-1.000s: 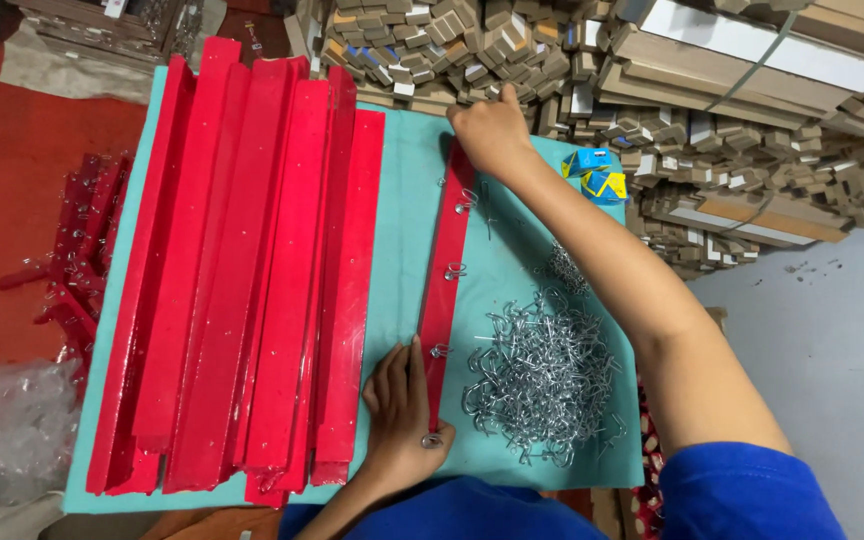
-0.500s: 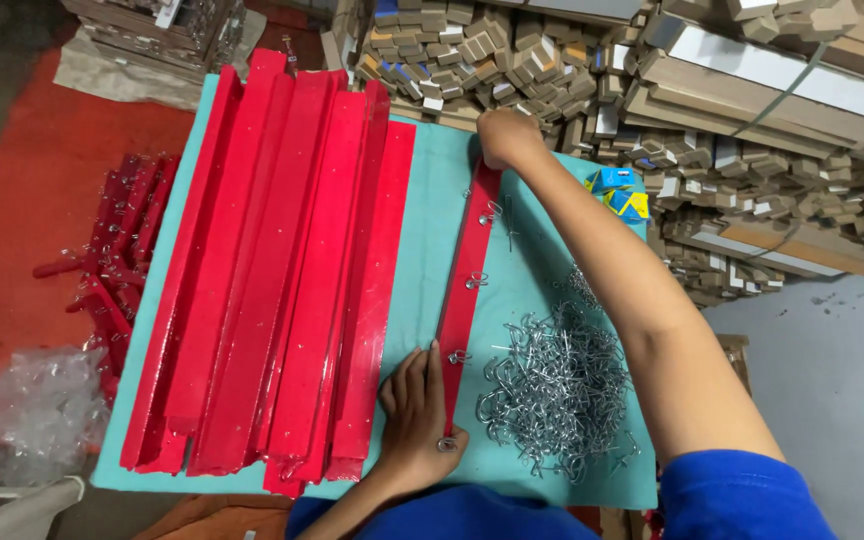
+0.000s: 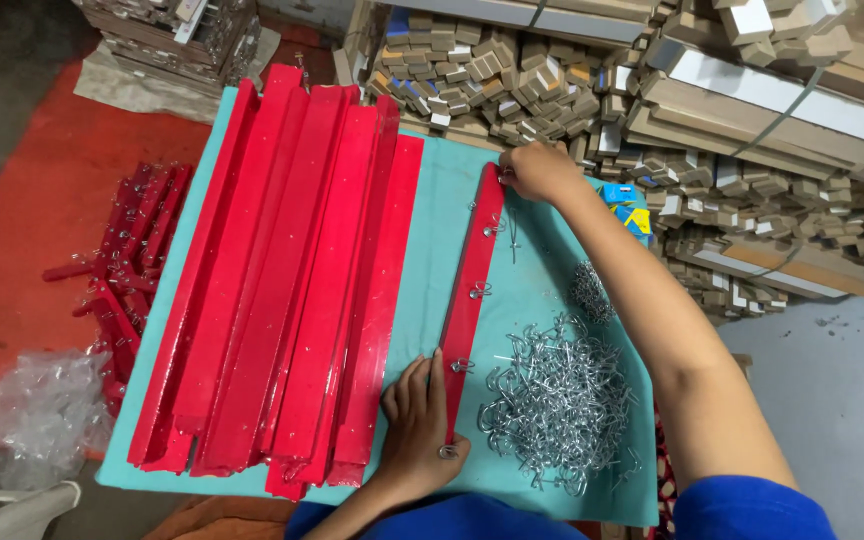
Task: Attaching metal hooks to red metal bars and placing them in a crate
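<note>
My left hand (image 3: 417, 425) lies flat, fingers spread, pinning the red metal strip (image 3: 472, 290); my right hand (image 3: 542, 170) pinches a wire hook (image 3: 505, 178) at its far end, beside the hook pile (image 3: 557, 405).

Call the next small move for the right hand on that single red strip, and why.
Probably: finish seating the hook at the strip's far end. The right hand is at the top of the lone red strip, which already carries metal hooks lower down. The left hand lies flat on its near end, and the pile of loose hooks lies beside it for whatever follows.
</note>
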